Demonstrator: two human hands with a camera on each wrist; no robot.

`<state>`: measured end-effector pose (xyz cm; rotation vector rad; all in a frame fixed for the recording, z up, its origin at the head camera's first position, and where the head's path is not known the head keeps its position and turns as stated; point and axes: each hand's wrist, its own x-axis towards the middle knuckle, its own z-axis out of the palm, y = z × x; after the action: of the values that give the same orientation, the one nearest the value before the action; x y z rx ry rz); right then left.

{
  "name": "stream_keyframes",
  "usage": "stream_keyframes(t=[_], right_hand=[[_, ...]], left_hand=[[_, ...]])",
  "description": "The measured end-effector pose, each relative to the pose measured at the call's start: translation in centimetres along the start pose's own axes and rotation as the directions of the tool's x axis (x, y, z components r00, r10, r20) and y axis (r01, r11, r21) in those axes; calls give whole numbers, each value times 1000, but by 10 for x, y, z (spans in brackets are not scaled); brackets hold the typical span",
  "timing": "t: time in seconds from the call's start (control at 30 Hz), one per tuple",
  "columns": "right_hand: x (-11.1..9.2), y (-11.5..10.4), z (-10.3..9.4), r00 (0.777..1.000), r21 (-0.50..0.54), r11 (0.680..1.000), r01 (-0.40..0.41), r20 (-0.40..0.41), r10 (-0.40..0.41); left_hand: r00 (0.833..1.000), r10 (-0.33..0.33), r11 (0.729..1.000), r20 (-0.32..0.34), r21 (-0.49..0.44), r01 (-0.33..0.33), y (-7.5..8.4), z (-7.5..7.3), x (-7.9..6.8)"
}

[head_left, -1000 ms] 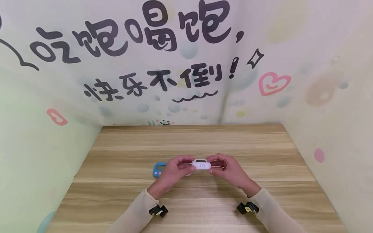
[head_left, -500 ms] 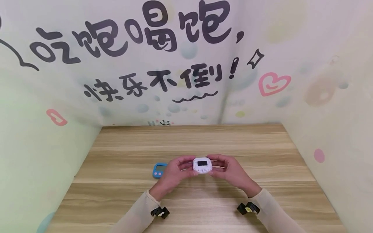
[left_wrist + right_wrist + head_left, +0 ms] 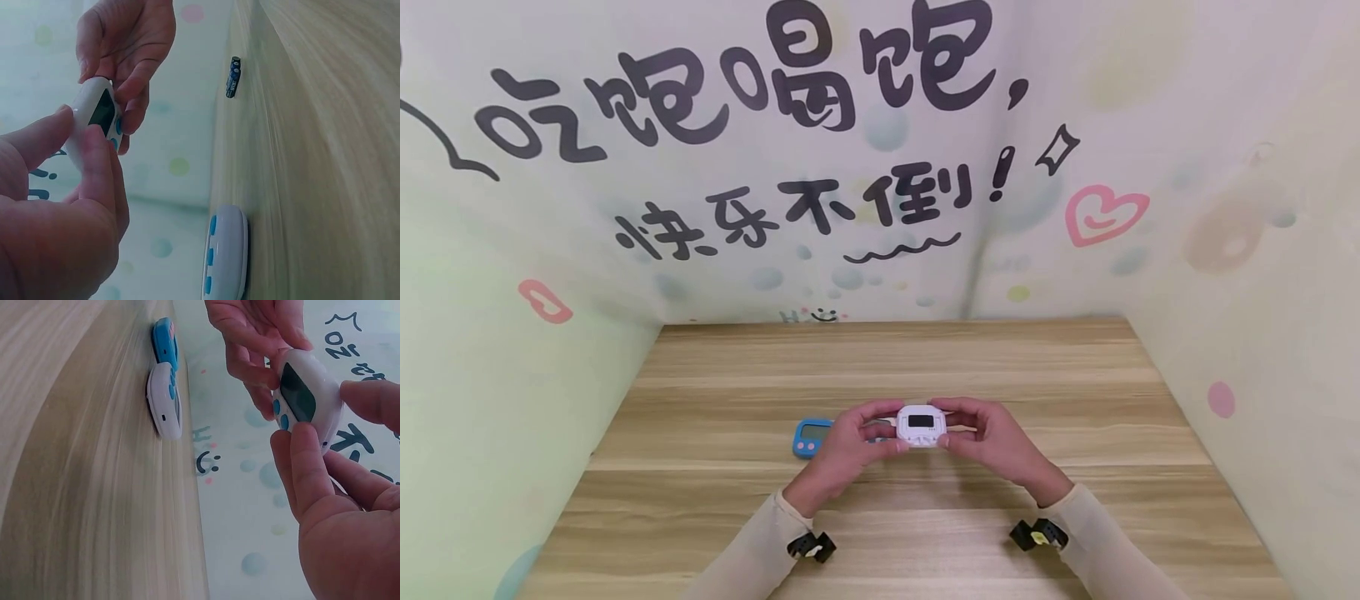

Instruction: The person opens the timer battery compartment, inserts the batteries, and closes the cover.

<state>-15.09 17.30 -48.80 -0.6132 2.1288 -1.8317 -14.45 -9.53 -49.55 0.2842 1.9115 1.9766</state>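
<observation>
A white kitchen timer (image 3: 922,426) is held up between both hands in the head view, its back with a dark rectangle facing that camera. My left hand (image 3: 848,446) pinches one side of it, thumb at the lower edge and fingers behind. From the other side my right hand (image 3: 992,440) grips it the same way. In the left wrist view the timer (image 3: 97,119) shows its dark screen and blue buttons, with left fingertips against the screen side. The right wrist view shows right fingertips (image 3: 306,434) at that same face.
On the wooden table (image 3: 700,500) lie a blue timer (image 3: 807,439) and another white timer (image 3: 164,403) side by side, partly behind my left hand. A small dark blue battery (image 3: 233,77) lies farther off. Printed walls (image 3: 880,275) enclose the back and sides.
Over the last second, the held timer has tipped from showing its thin edge to showing its back to the head camera. Both hands stay in nearly the same place, still holding it.
</observation>
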Motion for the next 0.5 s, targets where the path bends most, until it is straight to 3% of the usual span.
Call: stream_keyframes(t=[0.17,0.3,0.5], right_hand=[[0,0,-1,999,52,998,48,12,-48],[0,1,0,997,42,996,81,1,-81],[0,1,3,999,13,1000,12,-51,-12]], left_hand=[[999,25,999,21,-38,-24,1,-1,0],[999,34,997,-6,-62,-35,4,-1,0],[995,57,998,-84,-20,-59,0,5,2]])
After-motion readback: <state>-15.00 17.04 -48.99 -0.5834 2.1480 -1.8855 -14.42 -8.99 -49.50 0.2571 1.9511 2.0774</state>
